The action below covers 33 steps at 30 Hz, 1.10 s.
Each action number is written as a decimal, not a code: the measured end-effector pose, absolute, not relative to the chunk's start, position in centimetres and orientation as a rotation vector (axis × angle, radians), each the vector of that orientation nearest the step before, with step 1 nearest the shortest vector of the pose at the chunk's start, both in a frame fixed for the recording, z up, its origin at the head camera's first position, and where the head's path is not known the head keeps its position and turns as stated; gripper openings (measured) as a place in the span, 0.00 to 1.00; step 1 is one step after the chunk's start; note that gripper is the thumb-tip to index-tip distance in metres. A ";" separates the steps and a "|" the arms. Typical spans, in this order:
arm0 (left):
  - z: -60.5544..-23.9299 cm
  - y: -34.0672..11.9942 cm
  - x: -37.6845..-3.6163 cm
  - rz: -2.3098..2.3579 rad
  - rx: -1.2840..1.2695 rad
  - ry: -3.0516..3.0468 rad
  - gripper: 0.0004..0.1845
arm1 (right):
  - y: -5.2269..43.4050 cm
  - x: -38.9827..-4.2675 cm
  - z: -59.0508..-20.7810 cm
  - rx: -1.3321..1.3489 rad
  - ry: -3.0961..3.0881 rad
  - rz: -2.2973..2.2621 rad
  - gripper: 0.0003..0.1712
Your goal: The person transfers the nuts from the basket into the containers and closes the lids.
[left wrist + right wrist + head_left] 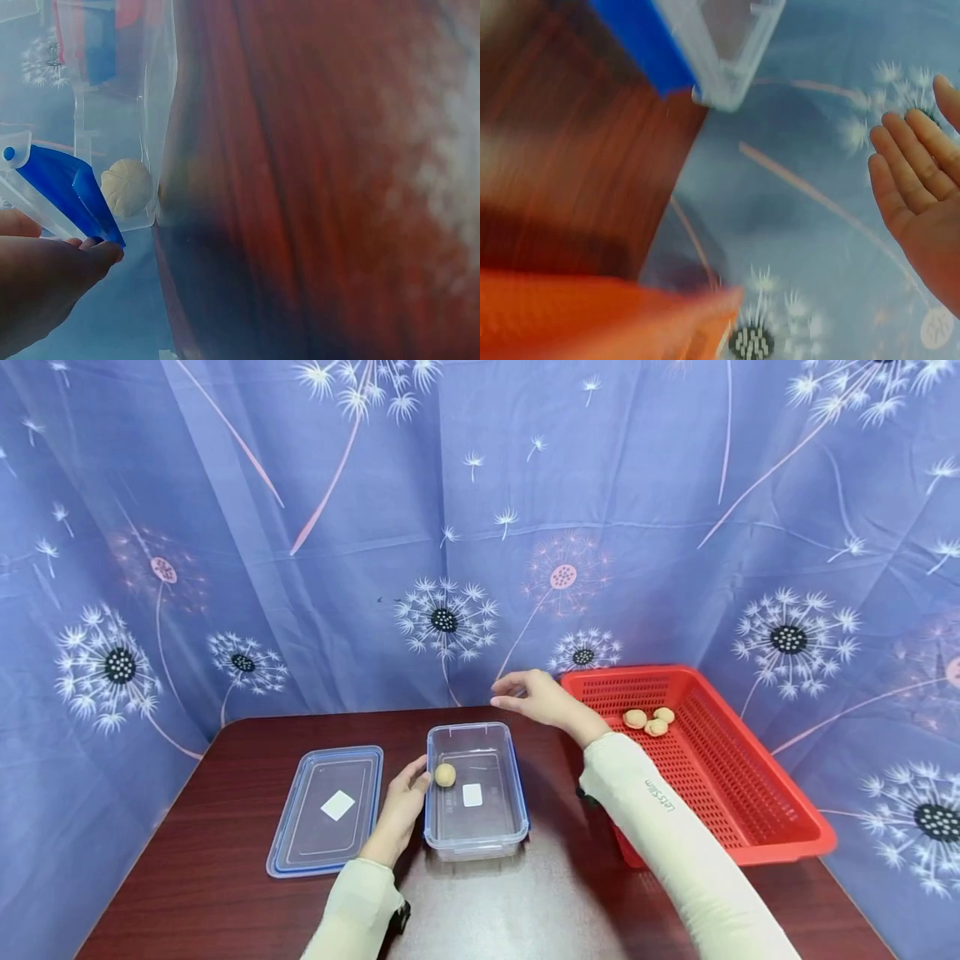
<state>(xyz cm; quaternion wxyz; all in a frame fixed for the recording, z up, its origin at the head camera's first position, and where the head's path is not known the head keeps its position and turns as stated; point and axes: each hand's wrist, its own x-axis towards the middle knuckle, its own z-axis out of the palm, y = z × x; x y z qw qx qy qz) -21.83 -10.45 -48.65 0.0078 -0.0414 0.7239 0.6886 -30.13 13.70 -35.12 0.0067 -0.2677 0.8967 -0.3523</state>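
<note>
A clear plastic box point(514, 793) with a blue rim stands mid-table, one round tan nut point(445, 774) inside it near its left wall. My left hand point(405, 794) rests its fingers against the box's left side; in the left wrist view the hand point(45, 274) touches the blue rim point(71, 191) beside the nut point(127, 187). My right hand point(528, 695) hovers empty above the box's far edge, fingers straight; the right wrist view shows its bare palm point(922, 195). Three more nuts point(649, 720) lie in the red basket point(750, 827).
The box's flat lid point(327, 807) lies on the dark wooden table point(210, 877) left of the box. The red basket fills the table's right side. A blue dandelion-print curtain point(480, 527) closes in the back and sides.
</note>
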 end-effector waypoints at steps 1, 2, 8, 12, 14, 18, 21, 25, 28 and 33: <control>-48.6 -10.5 -21.8 2.153 -0.123 2.267 0.23 | 14.2 -30.1 -34.9 -0.827 2.811 -1.104 0.17; -48.6 -10.5 -21.9 2.152 -0.116 2.275 0.24 | 14.8 -30.1 -34.7 -0.825 2.816 -1.107 0.17; -48.5 -10.6 -22.1 2.124 -0.104 2.351 0.24 | 18.7 -30.1 -33.1 -0.725 2.858 -1.149 0.19; -48.4 -10.5 -22.0 2.125 -0.104 2.374 0.24 | 21.4 -30.0 -32.6 -0.673 2.904 -1.155 0.20; -48.5 -10.5 -21.9 2.133 -0.101 2.368 0.24 | 22.8 -29.9 -32.5 -0.640 2.921 -1.154 0.21; -48.7 -10.5 -21.9 2.163 -0.109 2.335 0.23 | 25.2 -29.7 -32.6 -0.552 2.938 -1.177 0.22; -48.8 -10.5 -22.0 2.186 -0.101 2.313 0.23 | 26.6 -29.6 -33.0 -0.490 2.937 -1.196 0.23; -48.8 -10.5 -22.0 2.196 -0.100 2.293 0.23 | 28.1 -29.4 -33.8 -0.412 2.907 -1.237 0.24; -48.8 -10.6 -22.0 2.197 -0.110 2.283 0.23 | 29.1 -29.4 -34.7 -0.352 2.894 -1.243 0.25; -48.8 -10.7 -22.0 2.204 -0.117 2.268 0.23 | 30.8 -29.5 -36.7 -0.286 2.903 -1.237 0.26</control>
